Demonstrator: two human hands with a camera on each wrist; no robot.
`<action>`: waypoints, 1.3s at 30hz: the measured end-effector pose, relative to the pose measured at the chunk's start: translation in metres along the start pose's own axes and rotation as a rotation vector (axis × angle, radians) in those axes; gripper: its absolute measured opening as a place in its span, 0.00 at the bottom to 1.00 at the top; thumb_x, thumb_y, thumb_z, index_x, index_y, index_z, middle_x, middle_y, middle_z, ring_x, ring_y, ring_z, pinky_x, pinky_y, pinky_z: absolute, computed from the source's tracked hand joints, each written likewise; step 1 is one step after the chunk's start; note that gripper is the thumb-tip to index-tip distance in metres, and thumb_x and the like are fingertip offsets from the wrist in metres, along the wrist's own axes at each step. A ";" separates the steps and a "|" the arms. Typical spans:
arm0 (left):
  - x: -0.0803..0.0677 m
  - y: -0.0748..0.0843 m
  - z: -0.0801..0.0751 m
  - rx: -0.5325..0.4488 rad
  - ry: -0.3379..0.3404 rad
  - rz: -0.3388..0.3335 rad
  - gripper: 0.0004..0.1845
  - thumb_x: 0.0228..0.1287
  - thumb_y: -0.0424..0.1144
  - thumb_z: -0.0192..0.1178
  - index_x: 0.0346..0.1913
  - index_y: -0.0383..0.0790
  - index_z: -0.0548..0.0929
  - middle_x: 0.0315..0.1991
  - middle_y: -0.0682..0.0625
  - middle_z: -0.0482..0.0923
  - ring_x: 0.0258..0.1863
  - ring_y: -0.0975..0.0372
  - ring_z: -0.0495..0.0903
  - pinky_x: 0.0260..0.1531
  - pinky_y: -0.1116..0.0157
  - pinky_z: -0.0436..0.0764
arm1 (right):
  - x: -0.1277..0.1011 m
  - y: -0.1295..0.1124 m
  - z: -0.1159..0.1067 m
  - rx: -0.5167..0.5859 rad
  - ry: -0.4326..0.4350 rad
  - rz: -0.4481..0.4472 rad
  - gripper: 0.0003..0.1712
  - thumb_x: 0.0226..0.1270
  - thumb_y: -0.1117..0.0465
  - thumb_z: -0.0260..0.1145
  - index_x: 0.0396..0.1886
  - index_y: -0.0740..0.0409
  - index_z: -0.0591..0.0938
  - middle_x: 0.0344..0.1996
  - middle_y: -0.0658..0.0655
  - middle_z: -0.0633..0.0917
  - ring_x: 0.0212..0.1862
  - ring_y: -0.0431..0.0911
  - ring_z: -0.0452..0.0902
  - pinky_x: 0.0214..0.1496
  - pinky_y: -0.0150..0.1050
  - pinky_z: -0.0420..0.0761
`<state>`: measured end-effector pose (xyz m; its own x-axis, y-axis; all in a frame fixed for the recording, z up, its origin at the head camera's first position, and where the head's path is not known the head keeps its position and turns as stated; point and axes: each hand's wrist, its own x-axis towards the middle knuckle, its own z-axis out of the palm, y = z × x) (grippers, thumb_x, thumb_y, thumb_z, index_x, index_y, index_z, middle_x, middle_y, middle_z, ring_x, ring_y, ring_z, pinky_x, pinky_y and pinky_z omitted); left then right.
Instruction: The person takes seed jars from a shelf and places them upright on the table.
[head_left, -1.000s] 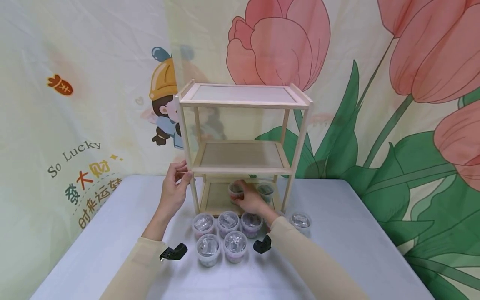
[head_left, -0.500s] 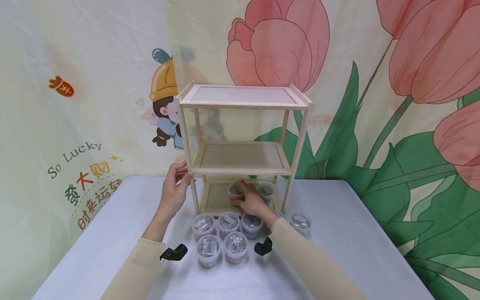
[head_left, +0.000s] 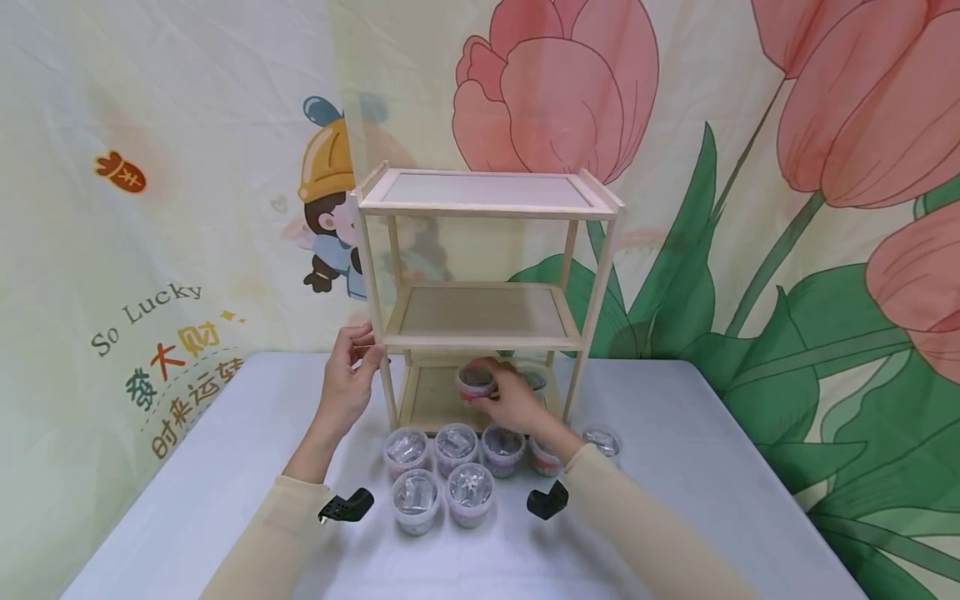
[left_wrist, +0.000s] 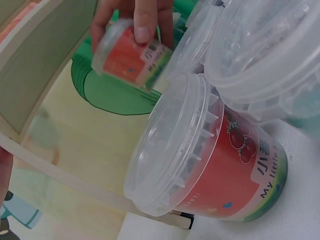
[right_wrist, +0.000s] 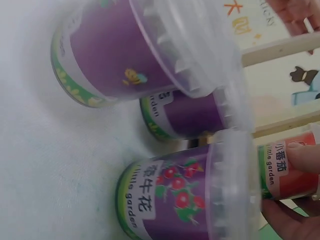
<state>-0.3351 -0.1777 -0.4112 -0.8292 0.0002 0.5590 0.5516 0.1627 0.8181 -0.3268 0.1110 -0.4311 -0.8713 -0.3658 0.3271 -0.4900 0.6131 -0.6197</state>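
Note:
My right hand (head_left: pixel 512 398) pinches a small lidded plastic planting cup (head_left: pixel 474 388) with a red tomato label, over the lowest shelf of a wooden rack (head_left: pixel 480 342). In the left wrist view this red cup (left_wrist: pixel 132 57) hangs tilted below the fingers. Another lidded cup (head_left: pixel 535 380) stands behind the hand on the same shelf, partly hidden. My left hand (head_left: pixel 351 375) grips the rack's front left post with thumb and fingers, just below the middle shelf.
Several lidded cups stand on the white table (head_left: pixel 697 500) before the rack, among them a clear-topped cup (head_left: pixel 417 500) and a purple-labelled cup (right_wrist: pixel 175 195). The middle shelf (head_left: pixel 483 312) hangs low over the right hand. A printed cloth (head_left: pixel 225 125) covers the wall behind.
My right hand and forearm have shifted slightly right, and more of the held cup's red side shows. A red cup in the front row has come into view. The left hand stays on the post.

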 end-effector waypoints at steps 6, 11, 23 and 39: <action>0.000 0.001 0.000 0.000 0.005 -0.001 0.20 0.81 0.33 0.58 0.68 0.32 0.70 0.57 0.37 0.77 0.51 0.65 0.77 0.50 0.79 0.80 | -0.015 -0.012 -0.019 0.024 -0.019 -0.097 0.31 0.70 0.68 0.74 0.70 0.59 0.75 0.62 0.65 0.81 0.56 0.56 0.83 0.51 0.44 0.88; 0.000 0.001 0.000 -0.003 0.001 -0.009 0.20 0.81 0.34 0.58 0.68 0.32 0.70 0.57 0.38 0.76 0.51 0.64 0.77 0.50 0.79 0.80 | -0.029 -0.019 -0.033 0.059 -0.045 -0.129 0.31 0.69 0.70 0.74 0.70 0.60 0.75 0.62 0.63 0.82 0.60 0.56 0.82 0.51 0.41 0.88; 0.001 0.001 0.001 0.003 -0.002 -0.004 0.20 0.81 0.35 0.58 0.68 0.34 0.70 0.57 0.37 0.77 0.50 0.65 0.77 0.49 0.79 0.80 | -0.069 -0.025 -0.052 0.117 -0.086 -0.061 0.35 0.67 0.72 0.75 0.71 0.52 0.76 0.63 0.62 0.78 0.63 0.56 0.78 0.54 0.40 0.88; 0.001 0.000 0.001 -0.004 0.004 0.004 0.19 0.80 0.32 0.58 0.68 0.32 0.70 0.56 0.37 0.77 0.49 0.70 0.77 0.49 0.79 0.81 | -0.116 -0.027 -0.062 0.170 -0.098 -0.084 0.35 0.67 0.75 0.74 0.71 0.53 0.77 0.61 0.59 0.79 0.61 0.55 0.78 0.55 0.38 0.88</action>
<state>-0.3359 -0.1765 -0.4113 -0.8266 -0.0027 0.5627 0.5553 0.1583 0.8164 -0.2140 0.1807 -0.4086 -0.8169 -0.4820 0.3168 -0.5420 0.4536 -0.7074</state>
